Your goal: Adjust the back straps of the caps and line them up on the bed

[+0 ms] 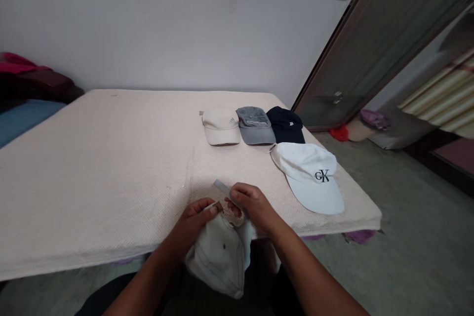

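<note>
A pale cap (220,252) hangs over the near edge of the bed, its back opening toward the far side. My left hand (194,219) pinches the cap's back by a small brown buckle or tab (218,206). Between the thumb and fingers of my right hand (250,202) is the cap's light strap (222,187), its free end pointing up and to the left. The strap is apart from the buckle. Beyond my hands, to the right, lies a white cap (305,165) with dark letters on its front.
A cream cap (221,123), a grey cap (255,123) and a navy cap (283,121) sit in a row on the bed (111,173). Dark and pink items (33,76) lie at the far left. A bin (363,126) stands on the floor at right.
</note>
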A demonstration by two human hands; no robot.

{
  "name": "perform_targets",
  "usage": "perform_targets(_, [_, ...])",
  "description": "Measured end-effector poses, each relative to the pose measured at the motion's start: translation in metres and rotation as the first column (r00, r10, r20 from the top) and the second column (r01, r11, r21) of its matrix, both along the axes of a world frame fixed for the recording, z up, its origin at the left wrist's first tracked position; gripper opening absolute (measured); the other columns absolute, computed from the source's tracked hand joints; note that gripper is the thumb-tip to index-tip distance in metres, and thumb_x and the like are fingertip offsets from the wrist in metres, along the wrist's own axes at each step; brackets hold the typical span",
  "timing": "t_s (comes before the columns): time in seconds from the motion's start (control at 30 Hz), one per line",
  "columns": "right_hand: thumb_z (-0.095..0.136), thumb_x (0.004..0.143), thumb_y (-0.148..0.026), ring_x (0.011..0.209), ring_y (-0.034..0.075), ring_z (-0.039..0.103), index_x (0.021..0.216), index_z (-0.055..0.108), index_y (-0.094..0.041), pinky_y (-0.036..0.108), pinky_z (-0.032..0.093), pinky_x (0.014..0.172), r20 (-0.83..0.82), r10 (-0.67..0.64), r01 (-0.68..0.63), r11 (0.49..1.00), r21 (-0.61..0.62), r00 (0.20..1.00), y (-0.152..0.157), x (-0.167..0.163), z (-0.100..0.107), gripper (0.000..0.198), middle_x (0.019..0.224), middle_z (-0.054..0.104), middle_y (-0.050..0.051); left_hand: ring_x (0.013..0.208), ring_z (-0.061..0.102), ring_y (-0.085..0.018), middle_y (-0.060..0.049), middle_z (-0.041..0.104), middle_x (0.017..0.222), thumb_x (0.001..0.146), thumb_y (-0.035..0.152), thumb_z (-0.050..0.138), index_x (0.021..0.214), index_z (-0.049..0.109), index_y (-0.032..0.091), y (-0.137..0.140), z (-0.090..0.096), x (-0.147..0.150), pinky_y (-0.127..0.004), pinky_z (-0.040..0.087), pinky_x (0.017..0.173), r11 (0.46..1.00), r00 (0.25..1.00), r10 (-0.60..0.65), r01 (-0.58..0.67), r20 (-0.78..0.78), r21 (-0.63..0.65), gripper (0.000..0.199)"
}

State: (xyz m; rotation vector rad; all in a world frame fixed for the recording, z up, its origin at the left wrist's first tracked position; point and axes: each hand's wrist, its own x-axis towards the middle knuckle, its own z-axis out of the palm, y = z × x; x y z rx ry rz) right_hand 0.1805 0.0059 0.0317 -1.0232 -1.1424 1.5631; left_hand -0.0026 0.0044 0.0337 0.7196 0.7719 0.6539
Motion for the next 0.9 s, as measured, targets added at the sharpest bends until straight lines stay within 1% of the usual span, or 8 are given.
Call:
perform_targets(0.1, [0.060, 0.081, -0.026, 0.049, 0.007, 0.044, 0.075, 0.059, -0.015, 0.021, 0.031, 0.049, -0.100, -0.087, 0.082, 0.995, -0.053, 0.991, 0.001, 0.010, 0.003, 0.013, 0.060, 0.053, -0.002, 0.062, 0.060, -0.014, -0.004, 0.068, 0.073, 0.079, 0.026, 0.065, 0.090, 0.068, 0.015, 0.000, -0.001, -0.003, -0.026, 0.046, 0.062, 0.999, 0.999, 0.041, -0.041, -0.004, -0.031, 0.016])
perform_targets(0.2, [0.060, 0.078, -0.023, 0.042, 0.005, 0.034, 0.079, 0.058, -0.016, 0.020, 0.022, 0.043, -0.117, -0.076, 0.062, 0.991, -0.118, 0.990, 0.000, 0.014, 0.003, 0.007, 0.054, 0.048, -0.006, 0.062, 0.061, -0.015, -0.005, 0.069, 0.073, 0.077, 0.024, 0.066, 0.091, 0.067, 0.014, 0.001, -0.002, -0.004, -0.026, 0.046, 0.060, 0.995, 0.995, 0.096, -0.096, 0.011, -0.029, 0.017])
perform_targets(0.27, [0.062, 0.078, -0.025, 0.042, 0.005, 0.033, 0.079, 0.057, -0.016, 0.019, 0.021, 0.042, -0.072, -0.022, 0.013, 0.991, -0.131, 0.997, 0.000, 0.014, 0.003, 0.009, 0.054, 0.046, -0.006, 0.061, 0.060, -0.015, -0.004, 0.068, 0.072, 0.076, 0.024, 0.066, 0.090, 0.067, 0.014, 0.001, -0.002, -0.004, -0.026, 0.045, 0.059, 0.995, 0.995, 0.101, -0.101, 0.023, -0.027, 0.017])
perform_targets(0.37, [0.064, 0.079, -0.032, 0.045, 0.005, 0.035, 0.077, 0.058, -0.016, 0.019, 0.024, 0.043, 0.041, 0.047, -0.042, 0.993, -0.108, 0.998, -0.001, 0.011, 0.002, 0.017, 0.054, 0.044, -0.006, 0.058, 0.058, -0.014, -0.004, 0.067, 0.069, 0.076, 0.025, 0.066, 0.087, 0.067, 0.014, 0.001, -0.001, -0.002, -0.024, 0.044, 0.057, 0.997, 0.997, 0.073, -0.072, 0.025, -0.036, 0.016])
perform_targets(0.5, [0.064, 0.079, -0.035, 0.047, 0.006, 0.037, 0.077, 0.059, -0.017, 0.020, 0.026, 0.045, 0.143, 0.052, -0.042, 0.997, -0.068, 0.988, -0.001, 0.010, 0.003, 0.020, 0.056, 0.044, -0.006, 0.059, 0.058, -0.014, -0.004, 0.067, 0.071, 0.076, 0.027, 0.067, 0.088, 0.067, 0.014, 0.000, 0.000, -0.002, -0.024, 0.043, 0.057, 0.998, 0.998, 0.062, -0.062, -0.009, -0.033, 0.018])
perform_targets(0.63, [0.063, 0.080, -0.036, 0.047, 0.006, 0.036, 0.079, 0.061, -0.016, 0.020, 0.026, 0.045, 0.173, 0.080, -0.066, 0.994, -0.085, 0.982, -0.001, 0.013, 0.003, 0.020, 0.056, 0.044, -0.006, 0.061, 0.058, -0.014, -0.004, 0.067, 0.071, 0.075, 0.028, 0.067, 0.089, 0.068, 0.015, 0.000, 0.001, -0.002, -0.025, 0.043, 0.058, 0.997, 0.996, 0.073, -0.074, -0.041, -0.019, 0.019])
perform_targets(0.73, [0.063, 0.080, -0.036, 0.046, 0.006, 0.035, 0.080, 0.061, -0.015, 0.020, 0.025, 0.043, 0.134, 0.107, -0.092, 0.989, -0.116, 0.985, -0.002, 0.014, 0.004, 0.020, 0.055, 0.043, -0.006, 0.064, 0.058, -0.015, -0.004, 0.067, 0.073, 0.077, 0.028, 0.066, 0.088, 0.068, 0.014, 0.000, 0.001, -0.003, -0.025, 0.044, 0.060, 0.998, 0.997, 0.068, -0.068, -0.042, -0.002, 0.018])
perform_targets(0.9, [0.064, 0.079, -0.033, 0.043, 0.005, 0.031, 0.080, 0.059, -0.015, 0.019, 0.022, 0.040, 0.018, 0.138, -0.133, 0.977, -0.166, 0.990, -0.003, 0.014, 0.008, 0.018, 0.053, 0.040, -0.007, 0.065, 0.058, -0.014, -0.004, 0.066, 0.075, 0.078, 0.027, 0.064, 0.089, 0.069, 0.014, 0.001, 0.001, -0.004, -0.025, 0.044, 0.062, 0.998, 0.997, 0.068, -0.067, -0.031, 0.015, 0.018])
